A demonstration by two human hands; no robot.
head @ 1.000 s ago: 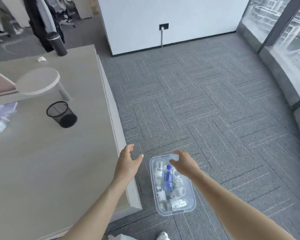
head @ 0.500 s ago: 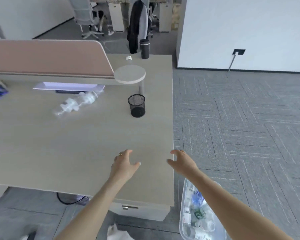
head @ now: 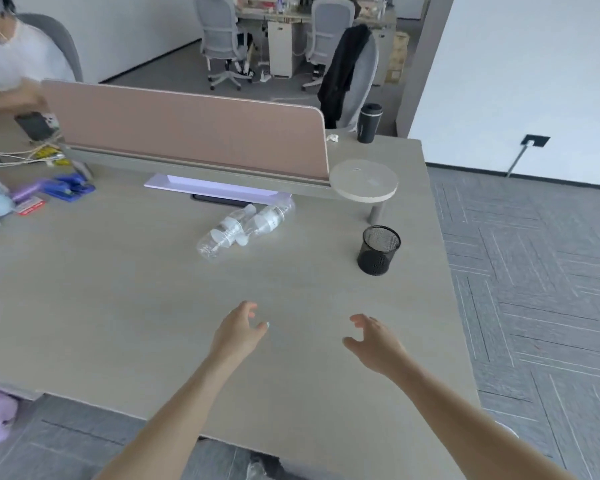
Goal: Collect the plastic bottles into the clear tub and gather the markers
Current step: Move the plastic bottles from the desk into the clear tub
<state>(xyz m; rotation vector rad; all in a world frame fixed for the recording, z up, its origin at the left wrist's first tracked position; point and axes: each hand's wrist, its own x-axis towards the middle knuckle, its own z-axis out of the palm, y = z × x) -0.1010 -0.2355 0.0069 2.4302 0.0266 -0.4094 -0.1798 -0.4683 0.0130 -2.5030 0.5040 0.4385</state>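
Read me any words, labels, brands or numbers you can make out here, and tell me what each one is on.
None can be read.
Clear bottles: white label bands, print too blurred.
Red packet: markings too small.
Black tumbler: no visible text.
Mesh cup: no label.

Both hands, left and right, are hovering empty over the surface, fingers loosely curled. Two clear bottles are lying touching beyond them; mesh cup is standing upright to the right.
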